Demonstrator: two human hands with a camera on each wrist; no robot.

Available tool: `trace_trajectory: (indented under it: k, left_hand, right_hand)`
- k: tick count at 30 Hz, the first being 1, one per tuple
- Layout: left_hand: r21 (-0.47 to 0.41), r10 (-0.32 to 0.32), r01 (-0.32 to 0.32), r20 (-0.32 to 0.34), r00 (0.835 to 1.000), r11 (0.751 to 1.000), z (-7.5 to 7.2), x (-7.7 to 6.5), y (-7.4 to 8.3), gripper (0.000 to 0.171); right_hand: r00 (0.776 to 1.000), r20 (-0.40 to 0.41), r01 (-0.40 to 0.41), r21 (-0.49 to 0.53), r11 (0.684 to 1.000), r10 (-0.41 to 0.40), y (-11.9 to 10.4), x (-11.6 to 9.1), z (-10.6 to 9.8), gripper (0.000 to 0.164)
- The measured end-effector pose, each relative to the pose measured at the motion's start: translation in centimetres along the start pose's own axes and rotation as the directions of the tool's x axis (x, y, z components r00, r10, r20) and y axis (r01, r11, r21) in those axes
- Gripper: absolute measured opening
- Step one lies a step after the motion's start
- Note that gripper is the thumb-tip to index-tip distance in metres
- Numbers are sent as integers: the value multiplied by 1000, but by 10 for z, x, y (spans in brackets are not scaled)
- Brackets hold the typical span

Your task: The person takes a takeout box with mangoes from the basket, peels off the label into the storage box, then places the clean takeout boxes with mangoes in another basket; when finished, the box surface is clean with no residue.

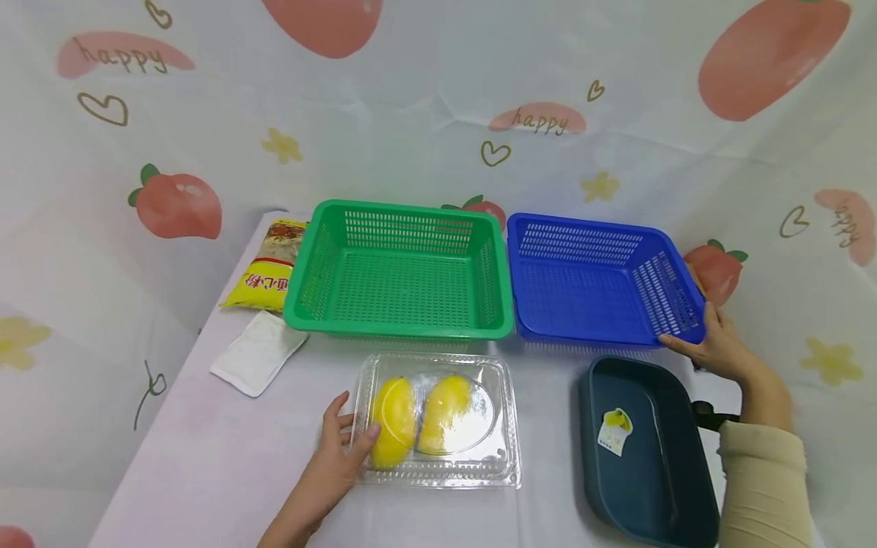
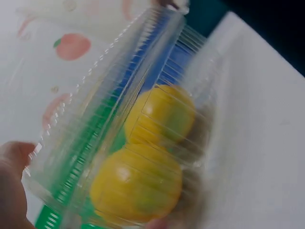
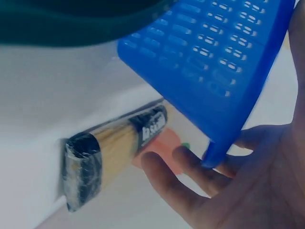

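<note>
Two yellow mangoes (image 1: 393, 422) lie inside a clear plastic box (image 1: 507, 426) with its lid over them. My left hand (image 1: 332, 457) is at the box's left side, its thumb over the edge and its fingers spread just outside. The left wrist view is blurred by motion. At the front right corner of the blue basket (image 1: 582, 335), my right hand (image 1: 722, 346) lays its thumb along the rim. Its other fingers (image 3: 176, 188) extend past the corner, apart from one another, toward a pack of spaghetti (image 3: 116, 152), which the basket mostly hides in the head view.
Left of the blue basket stands a green basket (image 1: 397, 331). Beyond its left side lie a yellow food bag (image 1: 263, 274) and a white packet (image 1: 259, 354). A dark teal pan (image 1: 644, 472) with a label inside sits at the front right, close under the right forearm.
</note>
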State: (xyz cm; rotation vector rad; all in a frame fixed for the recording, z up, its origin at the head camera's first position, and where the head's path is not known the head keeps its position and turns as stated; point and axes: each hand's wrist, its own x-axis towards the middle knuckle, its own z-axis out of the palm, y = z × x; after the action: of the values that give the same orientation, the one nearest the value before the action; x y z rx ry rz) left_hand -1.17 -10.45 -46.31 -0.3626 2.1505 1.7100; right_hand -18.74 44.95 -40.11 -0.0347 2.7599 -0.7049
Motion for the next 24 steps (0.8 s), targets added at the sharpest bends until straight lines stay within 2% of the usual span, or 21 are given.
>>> trace_trajectory:
  k: [5,9,13,16,19,24]
  left_hand:
    - [-114,-58,74,131,990,991,-1,6,-6,74]
    - [-166,-43,70,162,986,984,2,7,-5,56]
    - [-177,-21,62,222,975,982,3,2,3,51]
    - [-189,-3,63,299,954,980,4,-2,13,51]
    - [-203,7,68,345,938,977,6,-5,29,47]
    - [-225,36,47,352,935,973,15,0,70,43]
  right_hand:
    - [999,34,-3,41,999,2,9,-1,2,104]
    - [999,35,-27,49,998,26,14,-1,4,106]
    - [999,37,-41,63,997,39,14,1,7,107]
    - [999,37,-39,74,996,37,13,2,7,107]
    - [999,35,-38,86,996,35,13,1,8,107]
    - [999,33,-43,94,995,40,15,2,11,106]
